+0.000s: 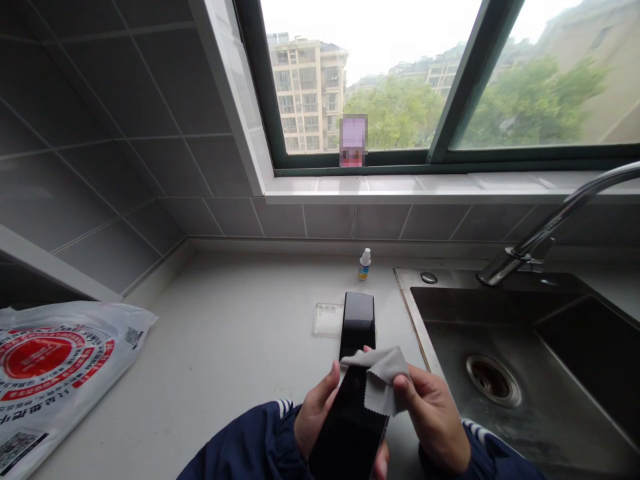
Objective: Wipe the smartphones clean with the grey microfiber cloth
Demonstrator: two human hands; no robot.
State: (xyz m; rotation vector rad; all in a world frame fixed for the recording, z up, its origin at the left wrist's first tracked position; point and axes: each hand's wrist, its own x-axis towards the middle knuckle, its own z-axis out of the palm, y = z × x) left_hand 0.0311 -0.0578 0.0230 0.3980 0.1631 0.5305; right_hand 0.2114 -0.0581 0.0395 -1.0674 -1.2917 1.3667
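Observation:
My left hand (319,403) is closed around a black smartphone (347,423), thumb along its left edge and fingertips showing at the lower right. Pinched in my right hand (437,410) is a light grey cleaning cloth (384,383) with zigzag edges. The cloth lies folded over the upper end of the phone and hides that part. Just beyond, a second black phone (358,317) lies on the counter. A clear phone case (327,320) is beside it on the left. A small white spray bottle (365,265) with a blue and yellow label stands upright farther back.
To the right is a steel sink (425,327) with a chrome faucet (517,257). A white plastic bag (90,373) with red print lies on the white counter (225,347) at left. A window (360,80) rises behind the tiled ledge (340,187).

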